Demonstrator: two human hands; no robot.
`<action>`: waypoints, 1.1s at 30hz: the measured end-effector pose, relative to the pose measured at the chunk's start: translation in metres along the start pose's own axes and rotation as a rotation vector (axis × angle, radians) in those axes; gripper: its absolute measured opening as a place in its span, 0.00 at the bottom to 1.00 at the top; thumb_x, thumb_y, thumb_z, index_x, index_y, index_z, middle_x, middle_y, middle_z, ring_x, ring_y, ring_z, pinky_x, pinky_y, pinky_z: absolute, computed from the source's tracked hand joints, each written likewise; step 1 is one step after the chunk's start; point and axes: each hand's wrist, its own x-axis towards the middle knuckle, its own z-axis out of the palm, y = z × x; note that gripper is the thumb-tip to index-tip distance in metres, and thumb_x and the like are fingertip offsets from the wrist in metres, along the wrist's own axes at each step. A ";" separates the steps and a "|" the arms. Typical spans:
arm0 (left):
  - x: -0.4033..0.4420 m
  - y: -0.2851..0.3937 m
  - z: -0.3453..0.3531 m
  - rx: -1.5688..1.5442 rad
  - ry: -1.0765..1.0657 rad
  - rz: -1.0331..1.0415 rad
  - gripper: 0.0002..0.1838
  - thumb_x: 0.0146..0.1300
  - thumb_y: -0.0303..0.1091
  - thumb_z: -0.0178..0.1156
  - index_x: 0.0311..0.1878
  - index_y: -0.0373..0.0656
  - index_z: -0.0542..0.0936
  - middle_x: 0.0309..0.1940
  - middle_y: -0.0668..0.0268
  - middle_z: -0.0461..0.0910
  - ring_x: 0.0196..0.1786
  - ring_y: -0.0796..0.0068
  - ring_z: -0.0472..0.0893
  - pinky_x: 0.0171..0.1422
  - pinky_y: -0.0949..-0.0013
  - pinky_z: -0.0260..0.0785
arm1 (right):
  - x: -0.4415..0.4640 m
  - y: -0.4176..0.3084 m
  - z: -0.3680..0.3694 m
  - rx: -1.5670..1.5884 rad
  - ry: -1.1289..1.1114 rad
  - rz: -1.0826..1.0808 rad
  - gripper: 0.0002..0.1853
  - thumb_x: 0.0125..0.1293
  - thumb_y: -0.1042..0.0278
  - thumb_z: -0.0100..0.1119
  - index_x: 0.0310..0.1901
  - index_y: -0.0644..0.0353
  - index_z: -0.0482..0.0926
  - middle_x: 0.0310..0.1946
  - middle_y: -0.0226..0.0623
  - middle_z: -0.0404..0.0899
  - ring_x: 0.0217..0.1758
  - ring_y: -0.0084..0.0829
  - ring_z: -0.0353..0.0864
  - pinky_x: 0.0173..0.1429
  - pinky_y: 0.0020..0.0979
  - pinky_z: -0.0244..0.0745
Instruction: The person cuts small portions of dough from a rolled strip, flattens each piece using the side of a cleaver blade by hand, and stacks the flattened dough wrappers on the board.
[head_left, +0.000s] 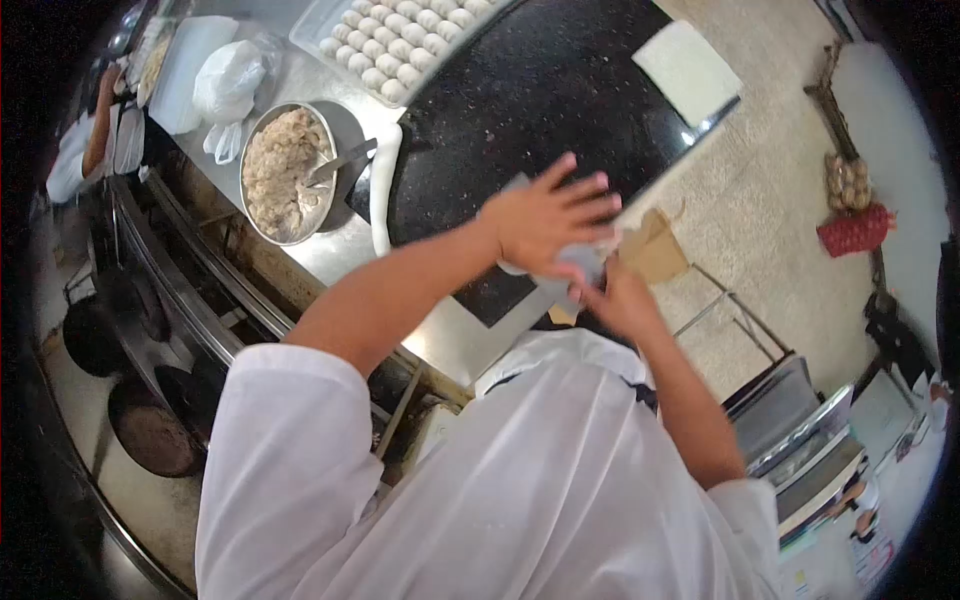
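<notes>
My left hand (pixel 545 220) is stretched palm down over the near edge of the black work slab (pixel 480 110), fingers spread. Just below and to its right, my right hand (pixel 628 300) is closed at the edge of a blurred grey-blue item (pixel 583 262), too smeared to identify. The item lies between the two hands and partly under my left hand. A white dough rope (pixel 383 185) runs along the slab's left edge. Left of it, a metal bowl (pixel 328 215) holds minced filling (pixel 278 165) and a spatula (pixel 345 162).
A tray (pixel 397 95) of several dough balls stands at the back, near a knotted white bag (pixel 230 82). A white board or cloth (pixel 687 72) lies at the slab's far right corner. Dark pans (pixel 150 430) are at lower left. Another person (pixel 85 150) stands far left.
</notes>
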 end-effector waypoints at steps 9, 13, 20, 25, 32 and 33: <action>-0.013 0.014 0.001 0.002 -0.027 -0.020 0.40 0.67 0.73 0.49 0.77 0.65 0.69 0.81 0.63 0.60 0.85 0.53 0.52 0.84 0.30 0.32 | -0.022 0.033 0.053 -0.205 0.319 -0.374 0.33 0.59 0.50 0.76 0.55 0.71 0.78 0.42 0.60 0.86 0.45 0.51 0.89 0.47 0.46 0.81; 0.016 0.003 0.005 0.079 0.036 0.040 0.40 0.65 0.73 0.50 0.76 0.63 0.71 0.80 0.64 0.63 0.84 0.54 0.55 0.84 0.30 0.34 | -0.023 0.034 0.047 0.046 0.417 -0.217 0.31 0.58 0.53 0.77 0.51 0.73 0.77 0.45 0.62 0.85 0.46 0.52 0.89 0.48 0.47 0.81; 0.024 -0.039 -0.005 0.038 0.162 -0.036 0.40 0.66 0.72 0.52 0.76 0.62 0.71 0.81 0.60 0.61 0.84 0.51 0.54 0.83 0.30 0.32 | 0.016 -0.001 -0.005 -0.123 0.120 -0.055 0.31 0.59 0.52 0.75 0.52 0.72 0.76 0.48 0.65 0.82 0.52 0.60 0.85 0.57 0.50 0.79; 0.007 0.026 0.016 -0.051 0.115 0.027 0.39 0.65 0.73 0.53 0.72 0.62 0.75 0.79 0.63 0.65 0.85 0.54 0.53 0.84 0.30 0.32 | -0.029 0.024 0.041 -0.229 0.554 -0.320 0.41 0.55 0.63 0.79 0.68 0.68 0.70 0.55 0.67 0.80 0.61 0.63 0.80 0.65 0.48 0.76; 0.042 -0.036 -0.012 0.135 0.156 -0.099 0.41 0.66 0.72 0.52 0.77 0.61 0.70 0.79 0.61 0.63 0.83 0.50 0.55 0.84 0.35 0.37 | 0.010 -0.003 -0.035 -0.092 0.115 -0.051 0.34 0.57 0.50 0.78 0.53 0.73 0.76 0.45 0.65 0.84 0.52 0.62 0.85 0.56 0.54 0.79; 0.040 -0.035 -0.013 0.143 0.159 -0.101 0.41 0.66 0.72 0.52 0.77 0.61 0.70 0.79 0.61 0.63 0.83 0.50 0.55 0.84 0.35 0.37 | 0.011 -0.006 -0.028 -0.095 0.155 -0.058 0.37 0.58 0.51 0.76 0.59 0.71 0.74 0.44 0.63 0.85 0.51 0.60 0.85 0.55 0.52 0.79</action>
